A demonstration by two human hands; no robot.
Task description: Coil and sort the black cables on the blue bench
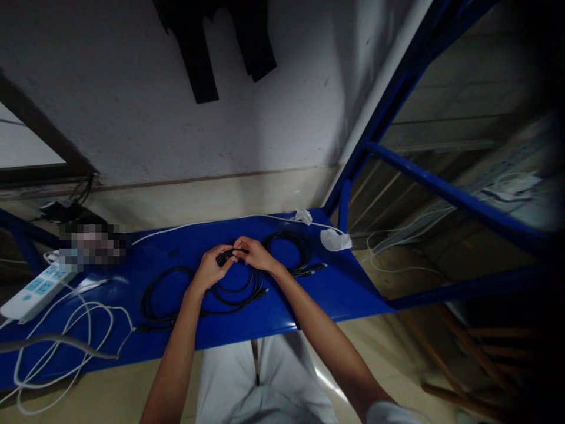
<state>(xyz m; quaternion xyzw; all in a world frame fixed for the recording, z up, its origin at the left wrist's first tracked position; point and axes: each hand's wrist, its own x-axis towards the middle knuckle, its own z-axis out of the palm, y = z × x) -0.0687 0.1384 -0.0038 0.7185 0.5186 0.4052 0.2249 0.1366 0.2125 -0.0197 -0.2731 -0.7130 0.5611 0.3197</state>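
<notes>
Wall [132, 129] fills most of the view ahead of you. Blue frame [441, 182] runs down your right. Blue bench [357, 288] is in front of your lap, its back edge along the wall. Dark cloth [196, 59] hangs high on the wall. White tangle [90, 330] is on your left, partly past the bench's front edge; power strip [39, 288] is just beside it.

Three black coils on the bench: left coil [145, 303] beside your left forearm, middle coil [258, 288] just below your hands, right coil [308, 247] past your right hand, partly behind your right wrist.

Left hand [212, 268]: fingers and thumb closed round a black bundle [225, 257]. Right hand [253, 253]: thumb and fingers pinching the same bundle at its right end. So it's between your two hands, fingertips of both nearly meeting on it, above the middle coil. Can't tell if it's part of that coil; your hands cover the join.

Two white wads [335, 240] are near the bench's back right corner, clear of your hands. Smallest: a plug [265, 291] on the middle coil, lying right of your hands and nearer you
</notes>
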